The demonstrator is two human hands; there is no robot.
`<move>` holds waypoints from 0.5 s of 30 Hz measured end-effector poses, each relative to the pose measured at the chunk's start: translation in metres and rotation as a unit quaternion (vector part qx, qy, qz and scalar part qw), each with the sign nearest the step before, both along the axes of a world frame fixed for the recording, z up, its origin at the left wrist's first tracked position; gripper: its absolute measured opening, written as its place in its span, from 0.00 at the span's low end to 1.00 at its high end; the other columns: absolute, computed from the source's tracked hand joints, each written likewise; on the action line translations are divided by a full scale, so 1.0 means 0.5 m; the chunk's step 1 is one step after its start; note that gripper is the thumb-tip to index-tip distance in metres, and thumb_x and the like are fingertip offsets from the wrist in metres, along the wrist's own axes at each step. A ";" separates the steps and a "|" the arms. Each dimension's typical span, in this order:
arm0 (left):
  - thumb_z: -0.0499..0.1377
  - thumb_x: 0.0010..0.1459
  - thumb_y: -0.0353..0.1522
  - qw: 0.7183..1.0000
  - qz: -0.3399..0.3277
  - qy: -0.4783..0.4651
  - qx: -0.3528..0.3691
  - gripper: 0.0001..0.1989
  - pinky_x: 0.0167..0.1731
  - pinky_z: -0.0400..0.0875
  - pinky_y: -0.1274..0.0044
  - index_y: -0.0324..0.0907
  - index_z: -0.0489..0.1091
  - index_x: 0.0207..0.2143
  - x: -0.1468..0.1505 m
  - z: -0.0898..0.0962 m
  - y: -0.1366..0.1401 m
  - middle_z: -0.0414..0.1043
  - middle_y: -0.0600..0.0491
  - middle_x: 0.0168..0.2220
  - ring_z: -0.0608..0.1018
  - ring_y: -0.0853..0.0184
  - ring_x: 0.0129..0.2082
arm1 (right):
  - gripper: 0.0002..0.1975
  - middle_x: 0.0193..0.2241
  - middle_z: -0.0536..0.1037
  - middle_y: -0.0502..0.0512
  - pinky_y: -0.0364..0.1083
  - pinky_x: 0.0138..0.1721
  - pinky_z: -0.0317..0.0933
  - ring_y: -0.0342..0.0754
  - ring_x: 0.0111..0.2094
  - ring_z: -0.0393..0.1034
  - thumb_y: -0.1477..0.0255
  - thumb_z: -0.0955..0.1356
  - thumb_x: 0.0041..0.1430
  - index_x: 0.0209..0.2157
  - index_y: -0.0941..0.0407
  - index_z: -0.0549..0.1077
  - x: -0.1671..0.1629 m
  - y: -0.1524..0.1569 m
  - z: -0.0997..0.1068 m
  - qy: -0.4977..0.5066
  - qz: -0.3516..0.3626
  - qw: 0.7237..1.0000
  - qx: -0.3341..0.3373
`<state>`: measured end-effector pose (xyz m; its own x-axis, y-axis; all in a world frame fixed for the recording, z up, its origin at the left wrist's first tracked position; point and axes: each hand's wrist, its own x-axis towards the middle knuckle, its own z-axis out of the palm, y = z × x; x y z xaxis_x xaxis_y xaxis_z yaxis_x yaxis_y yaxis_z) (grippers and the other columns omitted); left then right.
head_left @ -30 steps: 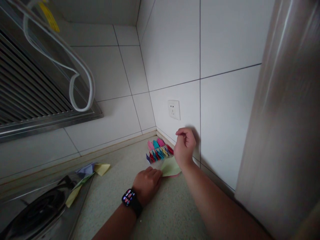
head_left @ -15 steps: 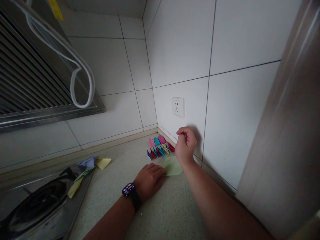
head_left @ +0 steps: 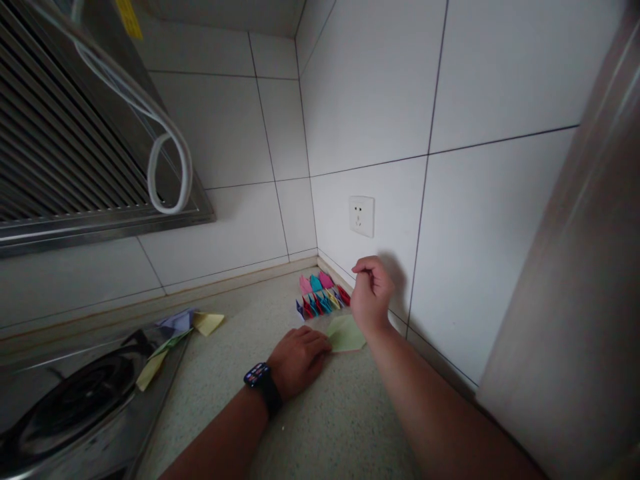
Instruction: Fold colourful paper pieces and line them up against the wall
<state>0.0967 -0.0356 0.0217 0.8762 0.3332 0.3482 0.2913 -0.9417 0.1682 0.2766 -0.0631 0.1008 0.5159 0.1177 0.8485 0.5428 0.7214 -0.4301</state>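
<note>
A pale green sheet of paper [head_left: 345,334] lies on the speckled counter, partly covered at both sides. My left hand [head_left: 299,357], with a black watch on the wrist, rests on the counter, its closed fingertips on the paper's left edge. Raised over the paper's right side, near the wall, is my right hand [head_left: 373,297]. Its fingers are curled in; whatever they hold, if anything, is hidden. Just behind the paper stand several small folded paper pieces [head_left: 320,303] in a row, in red, blue, yellow and purple. Three more [head_left: 315,283], pink, teal and magenta, lie behind that row.
Left of my arms is a gas stove [head_left: 75,400] with folded yellow, purple and green papers [head_left: 175,327] at its corner. A white cable loop [head_left: 185,173] hangs before the range hood [head_left: 60,133]. A tiled wall with a socket [head_left: 361,215] rises close on the right.
The view has shifted slightly, moving the scene a little to the right. Both hands keep nearly the same places around the green paper.
</note>
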 end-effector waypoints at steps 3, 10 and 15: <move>0.51 0.63 0.29 1.000 -0.001 -0.002 -0.002 0.12 0.49 0.65 0.69 0.46 0.70 0.46 0.000 0.002 -0.002 0.73 0.54 0.47 0.71 0.63 0.47 | 0.11 0.24 0.66 0.48 0.45 0.31 0.56 0.44 0.29 0.62 0.84 0.59 0.51 0.25 0.56 0.66 -0.004 -0.001 -0.002 -0.011 0.002 1.000 -0.005; 0.53 0.61 0.28 1.000 0.000 -0.007 0.000 0.14 0.50 0.65 0.68 0.47 0.68 0.48 0.002 -0.004 0.000 0.71 0.53 0.50 0.71 0.62 0.49 | 0.11 0.25 0.66 0.49 0.45 0.31 0.56 0.44 0.29 0.61 0.85 0.58 0.52 0.25 0.56 0.65 -0.016 0.002 -0.011 -0.036 0.022 0.999 -0.020; 0.55 0.58 0.28 1.000 0.014 -0.015 0.015 0.22 0.52 0.63 0.66 0.47 0.63 0.55 -0.004 -0.004 -0.001 0.67 0.51 0.54 0.69 0.61 0.52 | 0.12 0.26 0.66 0.49 0.45 0.32 0.58 0.45 0.29 0.63 0.85 0.59 0.53 0.26 0.55 0.65 -0.029 -0.002 -0.023 -0.075 0.043 0.995 -0.043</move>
<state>0.0948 -0.0363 0.0198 0.8556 0.3466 0.3843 0.3130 -0.9380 0.1493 0.2621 -0.0643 0.0895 0.3695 0.2305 0.9002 0.5434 0.7322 -0.4106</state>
